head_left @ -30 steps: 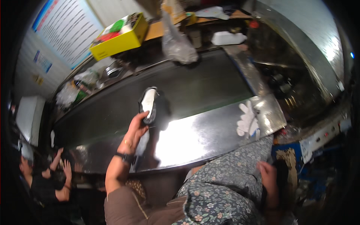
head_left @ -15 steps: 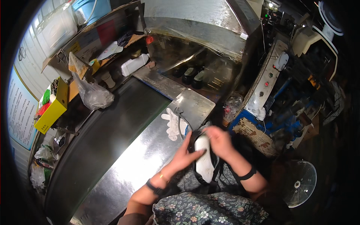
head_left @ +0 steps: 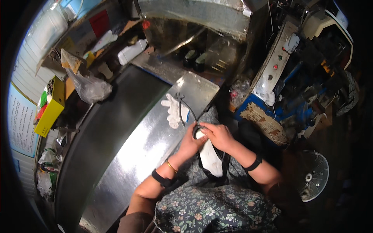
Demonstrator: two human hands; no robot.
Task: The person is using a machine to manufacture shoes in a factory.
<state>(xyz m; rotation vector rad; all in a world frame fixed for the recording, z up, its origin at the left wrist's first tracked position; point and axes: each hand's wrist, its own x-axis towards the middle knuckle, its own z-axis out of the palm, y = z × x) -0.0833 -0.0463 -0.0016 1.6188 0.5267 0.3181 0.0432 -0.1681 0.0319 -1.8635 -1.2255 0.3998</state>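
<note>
A black shoe upper on a white last (head_left: 210, 156) rests over my lap, its pale underside facing up and black edging around it. My left hand (head_left: 190, 141) grips its far end from the left, thumb lying on the white face. Closed over the same end from the right is my right hand (head_left: 220, 136), its fingers and thumb pinching the black rim. Just beyond my hands, a white glove (head_left: 171, 112) lies on the steel tabletop (head_left: 145, 145). A pair of dark-handled pincers (head_left: 181, 101) lies partly on the glove.
A dark conveyor belt (head_left: 112, 124) runs along the left of the steel top toward a metal housing (head_left: 194, 19) with black shoes (head_left: 199, 61) inside. A yellow box (head_left: 52, 110) and a plastic bag (head_left: 91, 87) are at left. A control panel (head_left: 274, 66) and a fan (head_left: 311, 176) stand right.
My right hand, blurred and lifted at the rim before, has come down onto the far end of the shoe. My left hand has moved closer to that end. The view has shifted slightly.
</note>
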